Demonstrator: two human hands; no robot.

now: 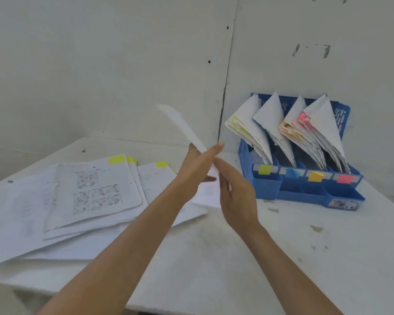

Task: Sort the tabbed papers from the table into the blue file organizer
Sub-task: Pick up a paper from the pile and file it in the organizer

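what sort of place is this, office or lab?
Probably a bare workroom corner, not a furnished office: a scuffed white table set against plain marked white walls, with loose tabbed papers and a blue file organizer.

A white, scuffed table (214, 258) fills the lower half of the frame, pushed into a corner. At centre left a loose, fanned pile of papers (89, 196) lies flat on it. The top sheet is printed with small drawings and has a yellow tab (116, 159) at its upper edge. A second yellow tab (162, 164) shows on a sheet just to the right. At centre right the blue file organizer (305, 189) stands on the table near the back corner, apart from the pile. Brownish stains (316, 228) mark the surface below the organizer.
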